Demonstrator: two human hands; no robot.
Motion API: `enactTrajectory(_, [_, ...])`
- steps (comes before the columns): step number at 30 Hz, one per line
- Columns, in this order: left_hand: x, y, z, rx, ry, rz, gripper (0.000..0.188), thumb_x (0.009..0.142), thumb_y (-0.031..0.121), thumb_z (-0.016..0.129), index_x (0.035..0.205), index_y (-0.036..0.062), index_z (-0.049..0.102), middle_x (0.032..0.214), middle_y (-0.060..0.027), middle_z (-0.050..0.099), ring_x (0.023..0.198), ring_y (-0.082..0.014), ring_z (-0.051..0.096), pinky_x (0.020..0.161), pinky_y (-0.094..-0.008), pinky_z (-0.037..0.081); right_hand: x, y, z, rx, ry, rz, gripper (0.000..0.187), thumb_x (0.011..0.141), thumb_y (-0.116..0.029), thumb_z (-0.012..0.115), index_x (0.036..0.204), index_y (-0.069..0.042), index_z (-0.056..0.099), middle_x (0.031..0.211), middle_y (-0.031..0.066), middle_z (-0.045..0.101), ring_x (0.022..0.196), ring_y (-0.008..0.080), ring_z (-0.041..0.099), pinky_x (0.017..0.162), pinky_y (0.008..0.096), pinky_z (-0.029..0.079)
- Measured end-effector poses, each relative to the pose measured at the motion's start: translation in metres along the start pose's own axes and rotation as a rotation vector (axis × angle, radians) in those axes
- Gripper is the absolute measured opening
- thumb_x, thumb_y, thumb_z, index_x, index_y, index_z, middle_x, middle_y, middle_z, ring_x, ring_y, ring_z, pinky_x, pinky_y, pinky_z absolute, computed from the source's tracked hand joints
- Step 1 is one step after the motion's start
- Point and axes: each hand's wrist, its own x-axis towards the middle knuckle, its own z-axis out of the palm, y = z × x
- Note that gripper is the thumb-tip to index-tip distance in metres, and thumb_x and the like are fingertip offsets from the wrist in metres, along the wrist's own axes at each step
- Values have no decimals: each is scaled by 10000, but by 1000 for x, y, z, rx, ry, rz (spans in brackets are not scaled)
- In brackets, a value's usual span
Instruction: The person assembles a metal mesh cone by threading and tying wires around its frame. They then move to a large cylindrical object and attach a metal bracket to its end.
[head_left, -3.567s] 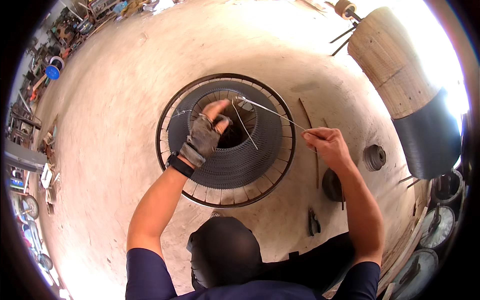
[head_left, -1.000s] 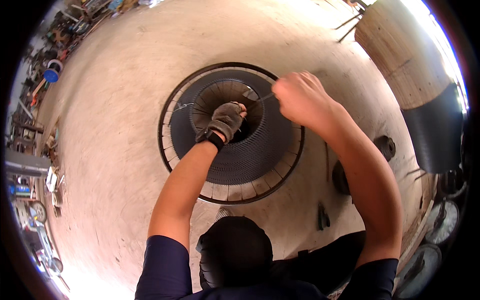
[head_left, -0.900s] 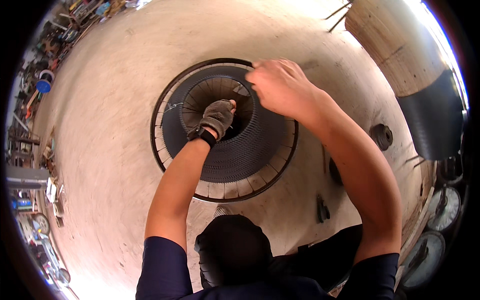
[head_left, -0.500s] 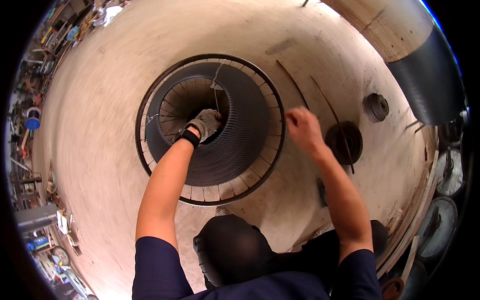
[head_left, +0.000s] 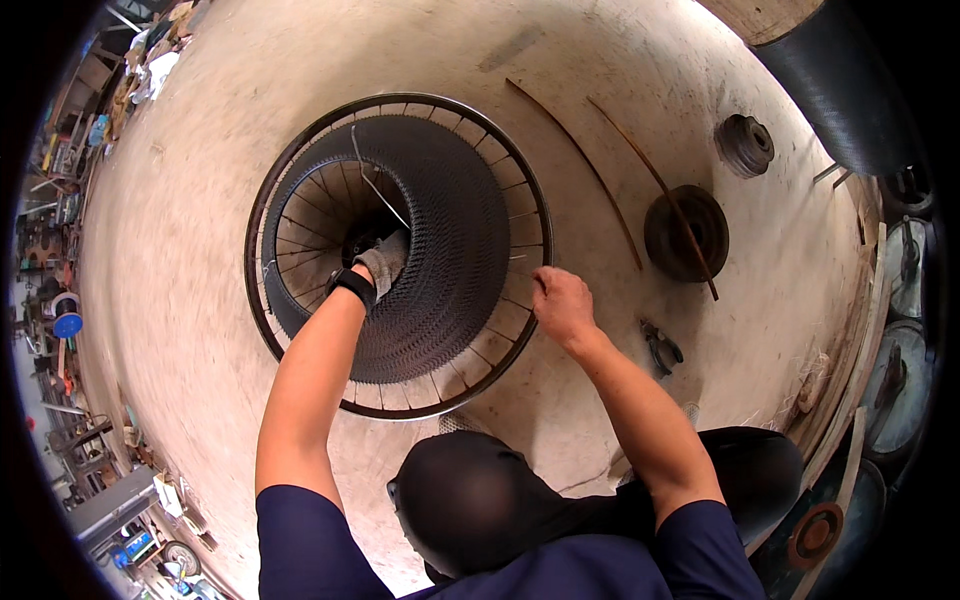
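Note:
A dark, scaly-textured cylinder (head_left: 450, 180) stands inside a large thin metal ring (head_left: 548, 235); thin wires like spokes span the gap between them. My left hand (head_left: 387, 260), in a grey glove with a black band at the wrist, reaches down into the cylinder's hollow. Its fingertips are hidden there. A pale bent wire (head_left: 372, 178) crosses the cylinder's upper lip and runs down towards that glove. My bare right hand (head_left: 563, 303) is at the ring's right side, its fingers curled together. Whatever they may pinch is too small to make out.
Right of the ring lie two thin curved strips, one brown strip (head_left: 650, 160) across a dark round wheel-like part (head_left: 657, 237). Pliers (head_left: 661, 347) rest nearer me. Farther off are a grooved metal piece (head_left: 744, 146) and a big dark roll (head_left: 830, 90). Clutter lines the left edge.
My left hand has sunk deeper into the cylinder. My right hand has come down and left to the ring's edge. The view has shifted, and the pliers now show fully.

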Motion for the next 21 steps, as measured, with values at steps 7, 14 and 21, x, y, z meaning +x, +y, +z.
enactTrajectory(7, [5, -7, 6, 73, 53, 62, 273, 923, 76, 422, 1071, 19, 644, 1136, -155, 628, 1026, -306, 572, 898, -345, 441, 29, -2, 6, -96, -13, -73, 202, 864, -128, 529, 1037, -57, 605, 1047, 161, 648, 878, 403, 635, 761, 482, 512])
enactTrajectory(14, [4, -11, 13, 129, 68, 121, 268, 920, 76, 419, 1058, 20, 641, 1137, -153, 622, 1024, -297, 566, 903, -349, 435, 41, -7, 11, 27, -81, 141, 163, 856, -127, 558, 969, -36, 632, 919, 198, 662, 890, 400, 627, 760, 480, 504])
enactTrajectory(21, [-7, -30, -2, 408, -97, 402, 207, 863, 79, 482, 874, 83, 689, 934, -78, 683, 947, -246, 608, 858, -319, 449, 6, -6, 13, 108, 71, 31, 146, 860, -139, 559, 933, -41, 639, 903, 177, 656, 864, 386, 621, 741, 461, 496])
